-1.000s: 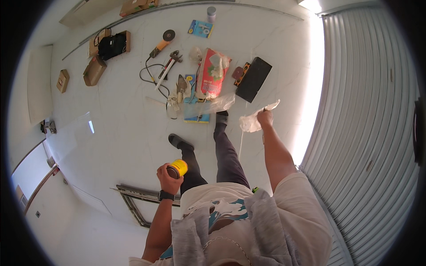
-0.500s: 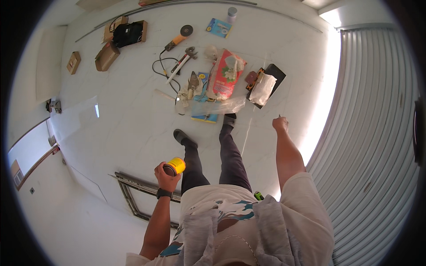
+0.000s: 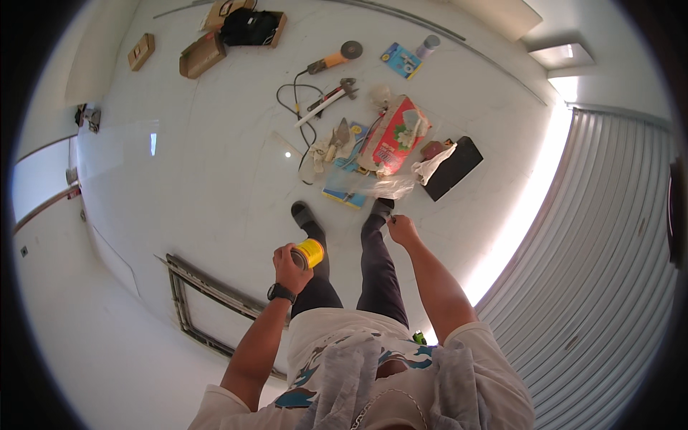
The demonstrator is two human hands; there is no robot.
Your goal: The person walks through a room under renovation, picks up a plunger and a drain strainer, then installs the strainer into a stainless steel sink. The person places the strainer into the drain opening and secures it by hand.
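My left hand, with a dark watch on its wrist, grips a yellow can. The can is tilted on its side, its grey end toward me. Over my right shin, my right hand is closed. A small dark tip shows at its fingers, too small to name. Ahead on the floor lies a red bag with a clear plastic sheet along its near edge. To its right is a black box with crumpled whitish wrapping at its left edge. My hands touch neither.
An angle grinder, a hammer, a trowel and blue packages lie on the pale tiled floor. Cardboard boxes sit far left. A metal frame lies near left; a corrugated shutter runs along the right.
My right hand has swung left, from the right side to over my right shin. The whitish wrapping has shifted off most of the black box. My left hand still holds the can.
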